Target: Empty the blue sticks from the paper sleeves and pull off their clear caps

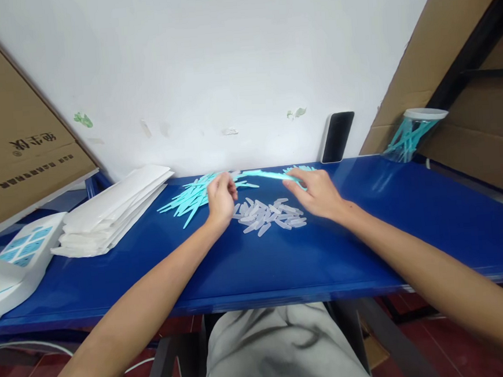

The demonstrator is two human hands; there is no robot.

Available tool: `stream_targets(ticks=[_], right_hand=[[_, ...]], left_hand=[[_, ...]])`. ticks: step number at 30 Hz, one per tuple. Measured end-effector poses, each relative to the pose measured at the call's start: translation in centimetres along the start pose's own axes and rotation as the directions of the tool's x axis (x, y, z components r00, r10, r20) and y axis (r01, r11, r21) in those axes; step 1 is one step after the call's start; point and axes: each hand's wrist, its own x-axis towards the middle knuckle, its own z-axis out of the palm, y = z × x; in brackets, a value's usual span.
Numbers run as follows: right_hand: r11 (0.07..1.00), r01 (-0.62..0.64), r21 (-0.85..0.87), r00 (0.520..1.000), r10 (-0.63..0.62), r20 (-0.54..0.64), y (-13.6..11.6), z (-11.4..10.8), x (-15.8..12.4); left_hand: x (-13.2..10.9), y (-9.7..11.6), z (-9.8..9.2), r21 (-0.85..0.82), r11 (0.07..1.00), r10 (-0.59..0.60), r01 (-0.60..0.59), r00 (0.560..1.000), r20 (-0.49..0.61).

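Note:
Between finger and thumb of my right hand (319, 193) is a slim turquoise eyebrow razor (272, 176), its far end pointing left towards my other hand. My left hand (221, 198) is closed in a pinch at the right side of a heap of turquoise razors (193, 196). Something pale shows at its fingertips, too small to make out. Below and between both hands lies a loose pile of small translucent blade caps (268, 215). Another group of small turquoise pieces (300, 168) lies behind my right hand, partly hidden by it.
White packets (114, 208) are stacked at the left, beside a white device with blue panels (27, 244). A black-faced phone-like object (338, 137) leans on the wall. A lidded clear jar (415, 135) with turquoise sticks stands far right. Cardboard boxes (20, 125) flank the blue table (284, 273).

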Motion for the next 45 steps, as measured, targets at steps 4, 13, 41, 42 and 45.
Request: stream_targets(ticks=[4, 13, 41, 42, 45], right_hand=[[0.987, -0.156, -0.044, 0.978, 0.148, -0.150, 2.2, -1.4, 0.4], [0.848, -0.356, -0.393, 0.918, 0.396, 0.023, 5.6, -1.2, 1.1], [0.787, -0.354, -0.506, 0.858, 0.489, 0.159, 5.4, 0.6, 0.7], [0.789, -0.356, -0.501, 0.859, 0.487, 0.156, 5.3, 0.5, 0.7], [0.800, -0.354, -0.485, 0.869, 0.473, 0.148, 4.9, 0.4, 0.8]], left_hand=[[1.7, -0.5, -2.5, 0.226, 0.973, 0.051, -0.040, 0.998, -0.044], [0.0, 0.2, -2.0, 0.572, 0.675, 0.042, -0.465, 0.799, 0.599], [1.7, -0.8, -4.3, 0.920, 0.021, -0.048, -0.392, 0.918, 0.393], [1.7, -0.7, -4.3, 0.919, 0.020, -0.053, -0.393, 0.918, 0.393], [1.6, -0.5, -4.2, 0.922, -0.005, -0.060, -0.387, 0.920, 0.386]])
